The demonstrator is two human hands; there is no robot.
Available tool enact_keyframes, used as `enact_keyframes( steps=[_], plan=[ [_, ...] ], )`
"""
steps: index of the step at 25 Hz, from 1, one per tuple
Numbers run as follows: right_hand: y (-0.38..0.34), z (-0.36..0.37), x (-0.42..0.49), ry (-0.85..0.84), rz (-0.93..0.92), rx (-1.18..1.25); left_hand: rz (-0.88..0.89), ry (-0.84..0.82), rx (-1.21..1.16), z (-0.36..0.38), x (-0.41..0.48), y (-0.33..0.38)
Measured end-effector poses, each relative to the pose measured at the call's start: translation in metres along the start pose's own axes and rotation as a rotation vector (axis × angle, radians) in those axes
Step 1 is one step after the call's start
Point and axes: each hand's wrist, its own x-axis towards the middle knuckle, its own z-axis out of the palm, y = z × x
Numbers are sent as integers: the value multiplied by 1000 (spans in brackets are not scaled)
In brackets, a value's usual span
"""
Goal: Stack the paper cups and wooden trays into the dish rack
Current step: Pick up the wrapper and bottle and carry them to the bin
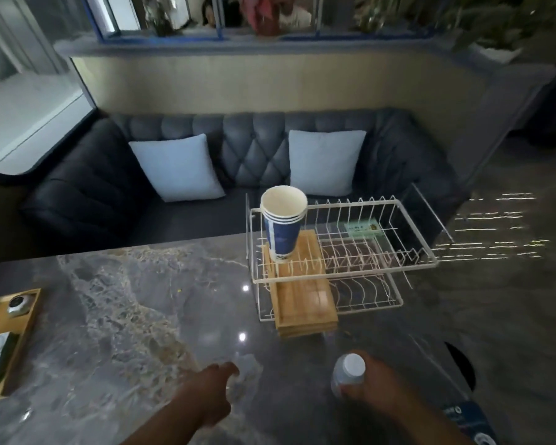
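Right hand (376, 385) is curled round a small white-capped bottle (348, 370), held just above the near part of the grey marble table (142, 300). Left hand (211, 391) hovers beside it with fingers bent; blur hides whether it holds anything.

Ahead of the right hand and slightly left, the wooden trays (305, 305) lie flat in a stack, the near end jutting past the front of the white wire dish rack (344, 273). The paper cups (283, 220) stand nested, mouth up and a little tilted, at the rack's left end, above the trays.

Well to the left of the left hand, a side tray (26, 335) sits at the table's edge. The table's right edge runs close by the right hand, with open dark floor (511, 300) beyond.

Past the rack, a tufted sofa (254, 149) meets the far table edge and carries two pale cushions (177, 167).
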Motion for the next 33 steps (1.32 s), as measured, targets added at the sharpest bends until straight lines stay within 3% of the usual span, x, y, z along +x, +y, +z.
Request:
enact_keyframes(
  steps=[10, 33],
  plan=[
    [60, -63, 8, -10, -17, -13, -37, -4, -104, 6, 4, 92],
    [19, -42, -16, 221, 57, -236, 156, -21, -177, 21, 26, 71]
  ],
)
